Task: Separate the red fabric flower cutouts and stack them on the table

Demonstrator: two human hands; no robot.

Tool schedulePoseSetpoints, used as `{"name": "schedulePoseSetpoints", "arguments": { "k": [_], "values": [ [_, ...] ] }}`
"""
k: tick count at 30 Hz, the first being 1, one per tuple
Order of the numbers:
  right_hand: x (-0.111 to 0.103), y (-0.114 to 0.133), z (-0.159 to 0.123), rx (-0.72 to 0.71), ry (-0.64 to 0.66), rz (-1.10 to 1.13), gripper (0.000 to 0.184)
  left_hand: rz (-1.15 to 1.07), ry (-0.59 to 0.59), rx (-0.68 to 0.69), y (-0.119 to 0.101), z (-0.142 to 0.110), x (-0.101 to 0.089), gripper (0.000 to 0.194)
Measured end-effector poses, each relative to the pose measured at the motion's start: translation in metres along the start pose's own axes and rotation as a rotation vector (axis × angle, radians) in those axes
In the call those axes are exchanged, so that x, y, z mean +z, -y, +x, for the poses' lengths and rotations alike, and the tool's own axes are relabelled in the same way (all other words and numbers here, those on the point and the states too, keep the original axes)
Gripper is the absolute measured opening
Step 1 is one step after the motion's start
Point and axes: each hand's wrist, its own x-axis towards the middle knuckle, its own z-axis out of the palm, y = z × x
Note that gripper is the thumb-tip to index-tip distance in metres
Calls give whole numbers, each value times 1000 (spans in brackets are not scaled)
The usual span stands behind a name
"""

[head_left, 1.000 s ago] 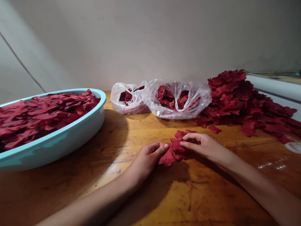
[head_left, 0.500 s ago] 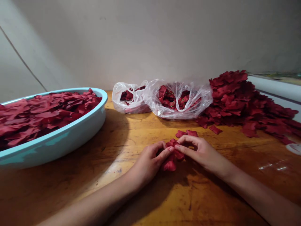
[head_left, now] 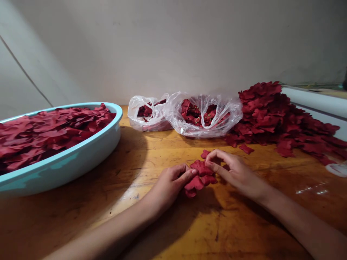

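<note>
Between thumb and fingers, my left hand point(head_left: 173, 186) pinches dark red fabric petals point(head_left: 194, 183) just above the wooden table. My right hand point(head_left: 234, 171) has its thumb and index finger closed on the right edge of a scalloped red petal piece point(head_left: 201, 167) that overlaps the ones in my left hand. Another small red petal piece point(head_left: 205, 154) lies on the table just beyond my right fingertips. How the held pieces are joined, if at all, is hidden by my fingers.
A light blue basin point(head_left: 108, 146) heaped with red petals stands at left. Two clear plastic bags point(head_left: 173, 124) of red pieces sit at the back of the wooden table point(head_left: 168, 146). A big pile of red petals point(head_left: 271, 115) spreads at right, near a white round object point(head_left: 337, 169).
My hands came close together over the petals, then my right hand drew slightly back to the right. The petals in my left hand have shifted and fanned out lower.
</note>
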Motion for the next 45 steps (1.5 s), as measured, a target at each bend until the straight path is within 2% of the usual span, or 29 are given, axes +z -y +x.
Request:
{"name": "schedulePoseSetpoints", "arguments": {
  "k": [2, 5, 8, 11, 13, 17, 26, 32, 36, 39, 45],
  "values": [
    [4, 6, -2, 5, 147, 86, 27, -25, -7, -21, 0, 0, 2, 31],
    [11, 5, -2, 42, 201, 174, 24, -30, -14, -38, 1, -1, 4, 33],
    [15, -1, 1, 98, 189, 292, 23, 21, -40, 21, 0, -1, 4, 31],
    [15, -4, 3, 143, 166, 371, 22, 95, -89, 134, -2, -1, 3, 19],
    [14, -4, 4, 162, 149, 393, 21, 129, -111, 155, -4, -1, 2, 16],
    [14, -1, 3, 176, 157, 400, 20, 121, -137, 87, -4, -1, 0, 22],
    [12, 7, 0, 142, 167, 344, 19, -156, -72, -17, 1, -1, 6, 33],
    [4, 10, -1, 128, 60, 237, 21, 58, -57, 94, -1, -1, 2, 26],
    [2, 11, -1, 114, 45, 250, 21, 36, 0, -3, -3, -3, 2, 26],
    [3, 14, -3, 123, 63, 304, 20, -56, -48, -56, -4, -2, 3, 27],
    [5, 13, -3, 137, 45, 307, 24, -134, -117, -14, -4, -1, 3, 34]
  ]
}}
